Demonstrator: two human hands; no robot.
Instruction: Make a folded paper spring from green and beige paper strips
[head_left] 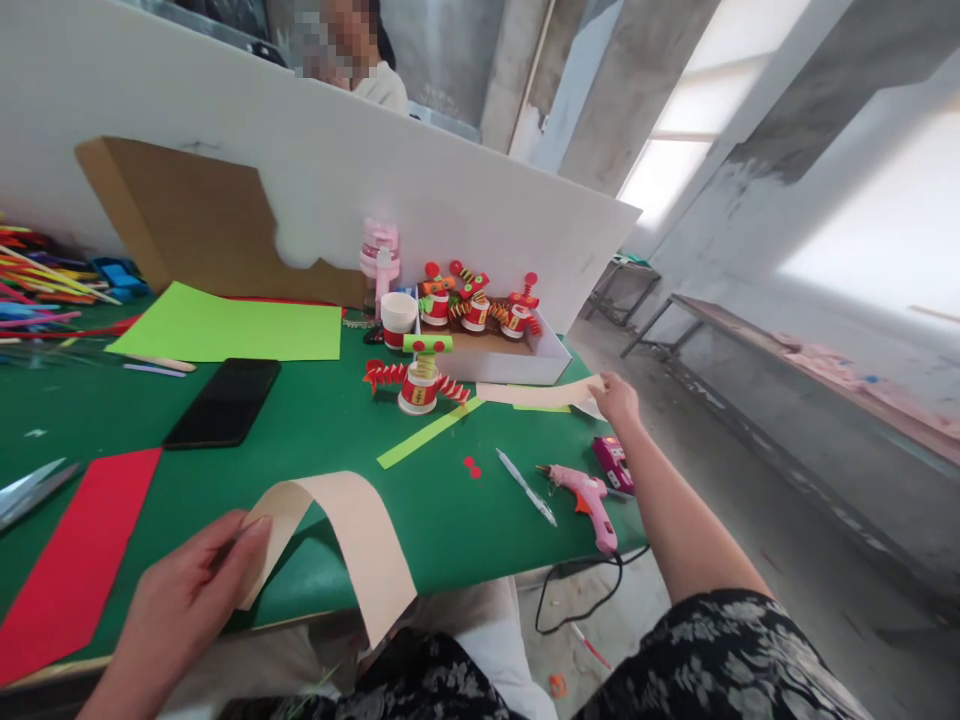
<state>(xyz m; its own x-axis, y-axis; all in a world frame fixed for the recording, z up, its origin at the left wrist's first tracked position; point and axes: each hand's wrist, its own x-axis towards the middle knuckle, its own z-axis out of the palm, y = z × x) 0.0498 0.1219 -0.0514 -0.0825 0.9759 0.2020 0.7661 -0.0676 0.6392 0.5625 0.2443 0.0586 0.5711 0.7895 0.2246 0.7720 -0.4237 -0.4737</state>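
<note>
My left hand [199, 590] pinches one end of a pale beige paper strip [352, 510], which arches up and droops over the table's near edge. Out to the right, my right hand [617, 400] is closed on the end of another beige paper strip [536, 393] at the table's far right. Under that strip lies some light green paper [544, 406]. A paper cup figure [418, 388] with red folded arms and a green roll on top stands left of it. A narrow green strip [427, 435] and small red paper dots [472, 467] lie in front of the figure.
A pink glue gun [589, 500] with a trailing cord, a pen [526, 487] and a purple box [613, 463] lie at right. A white box [551, 362] holds several figures. Scissors [34, 492], red paper [82, 560] and a phone [223, 403] are left. A person [382, 85] sits behind the partition.
</note>
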